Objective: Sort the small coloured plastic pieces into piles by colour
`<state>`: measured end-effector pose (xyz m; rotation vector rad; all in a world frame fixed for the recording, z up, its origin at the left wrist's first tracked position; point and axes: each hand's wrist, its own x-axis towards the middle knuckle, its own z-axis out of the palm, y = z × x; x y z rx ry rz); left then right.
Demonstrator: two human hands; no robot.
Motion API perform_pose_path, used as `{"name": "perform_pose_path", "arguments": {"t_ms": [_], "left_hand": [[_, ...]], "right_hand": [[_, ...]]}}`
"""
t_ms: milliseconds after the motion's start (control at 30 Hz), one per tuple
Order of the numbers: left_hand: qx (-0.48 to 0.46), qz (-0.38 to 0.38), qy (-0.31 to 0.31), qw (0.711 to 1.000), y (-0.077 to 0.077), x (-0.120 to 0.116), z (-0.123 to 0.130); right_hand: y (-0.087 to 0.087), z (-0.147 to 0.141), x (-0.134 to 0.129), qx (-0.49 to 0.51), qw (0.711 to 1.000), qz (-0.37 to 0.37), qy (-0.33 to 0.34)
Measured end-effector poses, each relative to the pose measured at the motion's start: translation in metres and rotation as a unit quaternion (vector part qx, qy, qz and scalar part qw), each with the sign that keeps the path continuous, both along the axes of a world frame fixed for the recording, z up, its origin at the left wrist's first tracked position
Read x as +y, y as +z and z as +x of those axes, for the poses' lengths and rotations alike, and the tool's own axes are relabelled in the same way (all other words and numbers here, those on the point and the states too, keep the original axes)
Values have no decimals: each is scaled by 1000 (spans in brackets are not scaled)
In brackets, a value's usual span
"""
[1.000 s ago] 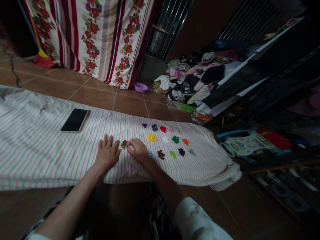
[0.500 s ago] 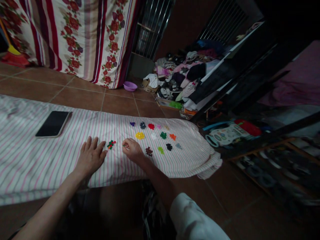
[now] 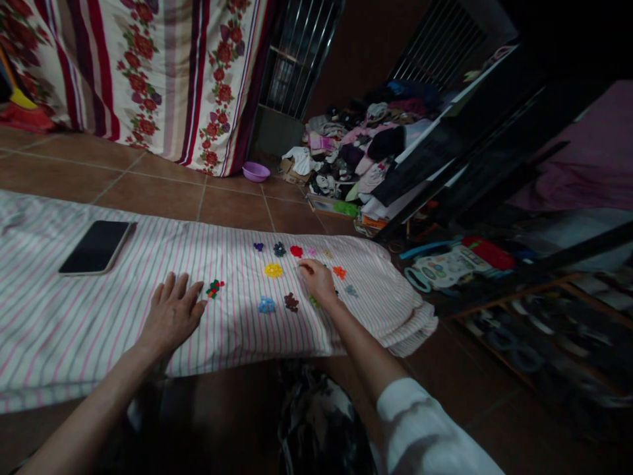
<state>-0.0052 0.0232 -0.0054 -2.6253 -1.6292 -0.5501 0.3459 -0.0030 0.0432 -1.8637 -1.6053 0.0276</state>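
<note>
My left hand [image 3: 173, 307] lies flat on the striped cloth [image 3: 222, 336], fingers spread, its fingertips just beside a small cluster of red and green pieces [image 3: 215, 289]. Over the sorted piles, my right hand [image 3: 316, 278] has its fingertips pinched together. Whatever is between them, if anything, is too small to make out. It covers the white pile and most of the dark green and lime ones. Close by sit small piles of yellow pieces [image 3: 273, 270], red pieces [image 3: 296, 251], brown pieces [image 3: 291, 302], light blue pieces [image 3: 266, 304] and orange pieces [image 3: 339, 272].
A phone [image 3: 96, 247] lies on the cloth at left. Beyond the cloth's far edge, a purple basin [image 3: 256, 172] stands on the tiled floor. Heaped clothes [image 3: 356, 138] fill the back, and a shelf rack [image 3: 539, 310] is at right.
My right hand has moved right, from beside the red and green cluster to the piles, uncovering the light blue pieces. My left hand stays flat in its place.
</note>
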Motion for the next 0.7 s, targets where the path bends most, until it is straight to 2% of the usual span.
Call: {"name": "perform_pose_path", "arguments": {"t_ms": [133, 267, 400, 700], "left_hand": [[21, -2, 6, 1000, -1, 0, 0], [25, 8, 7, 1000, -3, 0, 0], [28, 23, 7, 999, -5, 1, 0], [19, 31, 0, 999, -4, -1, 0]], "right_hand": [[6, 47, 5, -45, 995, -29, -83], [10, 77, 9, -82, 987, -59, -126], [9, 91, 15, -93, 981, -88, -148], [-3, 101, 28, -131, 974, -126, -132]]}}
